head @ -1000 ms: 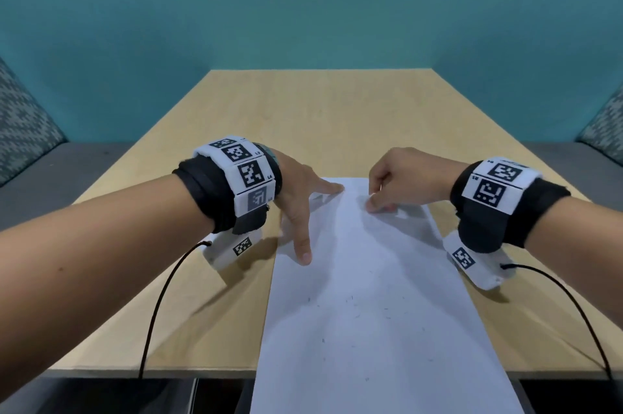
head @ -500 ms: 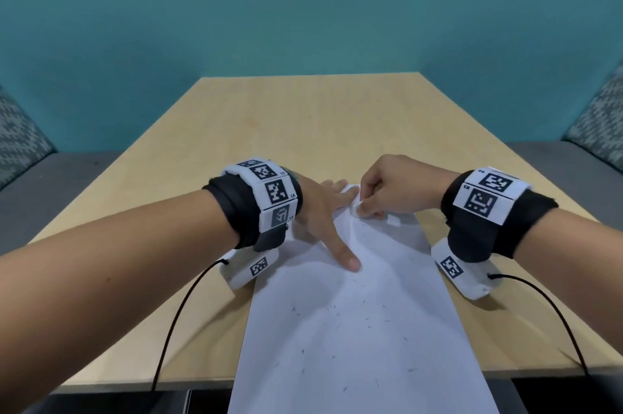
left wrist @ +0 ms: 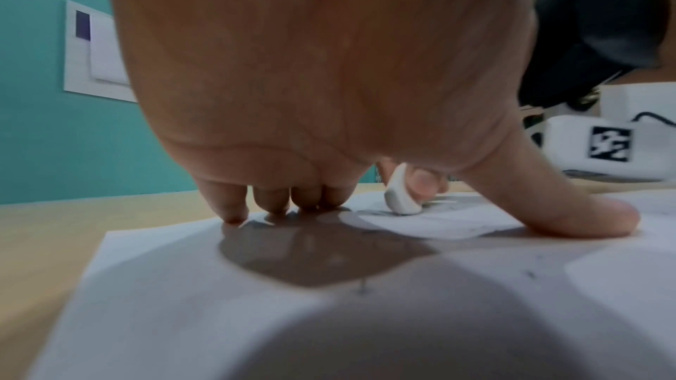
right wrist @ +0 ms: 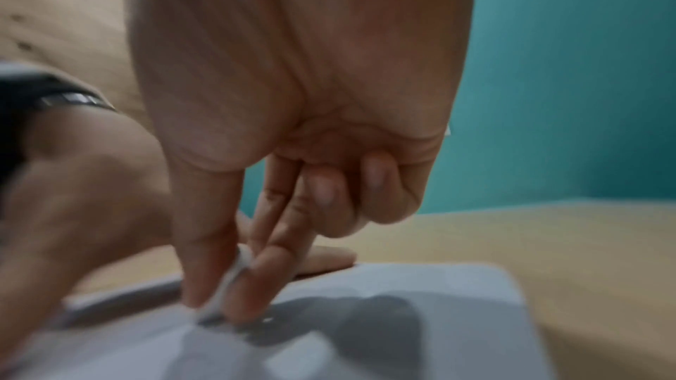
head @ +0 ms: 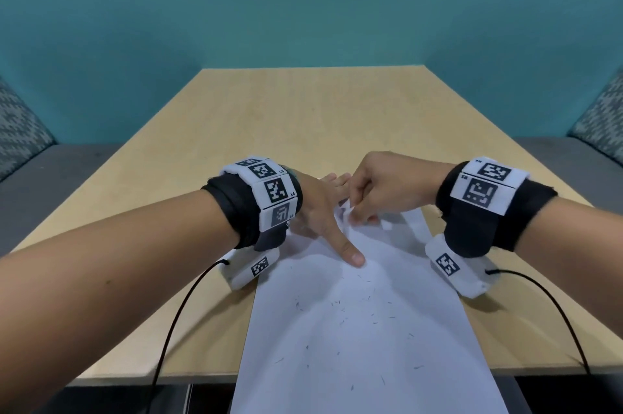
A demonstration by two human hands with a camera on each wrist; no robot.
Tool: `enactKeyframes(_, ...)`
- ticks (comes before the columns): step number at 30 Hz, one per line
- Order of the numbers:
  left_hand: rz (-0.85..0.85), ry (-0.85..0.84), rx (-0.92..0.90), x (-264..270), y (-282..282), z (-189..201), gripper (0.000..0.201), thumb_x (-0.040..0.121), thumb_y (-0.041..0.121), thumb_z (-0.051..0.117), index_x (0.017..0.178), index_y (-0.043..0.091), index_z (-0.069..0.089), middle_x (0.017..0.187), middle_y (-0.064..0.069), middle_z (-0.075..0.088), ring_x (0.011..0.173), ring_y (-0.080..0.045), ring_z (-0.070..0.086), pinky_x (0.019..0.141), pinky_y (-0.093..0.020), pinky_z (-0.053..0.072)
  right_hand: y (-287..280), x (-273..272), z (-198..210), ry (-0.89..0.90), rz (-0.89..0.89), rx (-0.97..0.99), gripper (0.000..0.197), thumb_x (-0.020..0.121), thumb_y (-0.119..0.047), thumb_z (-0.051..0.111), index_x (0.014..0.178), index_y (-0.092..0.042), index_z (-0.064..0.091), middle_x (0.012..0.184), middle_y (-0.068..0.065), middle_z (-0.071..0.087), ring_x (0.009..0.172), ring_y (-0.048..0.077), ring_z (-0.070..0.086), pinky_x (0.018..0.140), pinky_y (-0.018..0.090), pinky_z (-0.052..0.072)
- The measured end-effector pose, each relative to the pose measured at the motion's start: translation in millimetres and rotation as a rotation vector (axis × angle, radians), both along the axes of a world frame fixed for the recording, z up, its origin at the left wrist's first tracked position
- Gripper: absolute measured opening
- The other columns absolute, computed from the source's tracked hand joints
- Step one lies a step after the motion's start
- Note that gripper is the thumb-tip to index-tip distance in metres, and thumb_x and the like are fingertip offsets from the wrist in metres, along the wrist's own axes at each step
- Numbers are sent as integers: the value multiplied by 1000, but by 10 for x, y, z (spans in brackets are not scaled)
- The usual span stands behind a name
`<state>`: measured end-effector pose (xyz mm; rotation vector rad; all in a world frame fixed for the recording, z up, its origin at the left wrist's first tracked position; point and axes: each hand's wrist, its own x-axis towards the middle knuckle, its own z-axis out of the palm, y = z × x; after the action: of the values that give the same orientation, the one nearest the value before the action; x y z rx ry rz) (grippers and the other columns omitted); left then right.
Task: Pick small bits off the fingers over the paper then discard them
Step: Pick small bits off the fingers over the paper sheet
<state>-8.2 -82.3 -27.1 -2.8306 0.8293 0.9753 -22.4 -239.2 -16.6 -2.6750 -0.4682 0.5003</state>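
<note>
The sheet of paper [head: 371, 329] lies on the wooden desk [head: 303, 116], its near end hanging over the desk edge, speckled with small dark bits [head: 340, 304]. The left hand [head: 320, 211] presses flat on its far corner, fingers spread. The right hand [head: 381, 187] pinches a small white eraser [left wrist: 400, 198] (thumb against forefinger) down on the sheet just beside the left fingers.

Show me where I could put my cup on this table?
Free: the far half of the table, beyond both hands, and the strips beside the paper. Crowded: the paper's far end, where the left hand presses and the right hand pinches something white.
</note>
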Motion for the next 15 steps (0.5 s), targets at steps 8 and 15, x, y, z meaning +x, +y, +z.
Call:
enactKeyframes(8, -6, -13, -14, -4, -9, 9, 122, 72, 76, 74, 161, 47, -4, 168, 19, -20, 153, -9, -24, 123, -49, -4, 45, -9, 20, 0, -22, -55, 16, 77, -25, 81, 66, -15, 74, 61, -3, 75, 60, 3, 59, 68, 26, 50)
enactKeyframes(15, -16, -8, -2, -40, -32, 41, 121, 72, 72, 76, 161, 45, -1, 170, 14, -13, 157, -12, -12, 126, -50, 1, 36, -47, 35, -1, -5, -71, 13, 73, -21, 81, 66, -13, 75, 70, 5, 77, 59, 5, 60, 69, 32, 55)
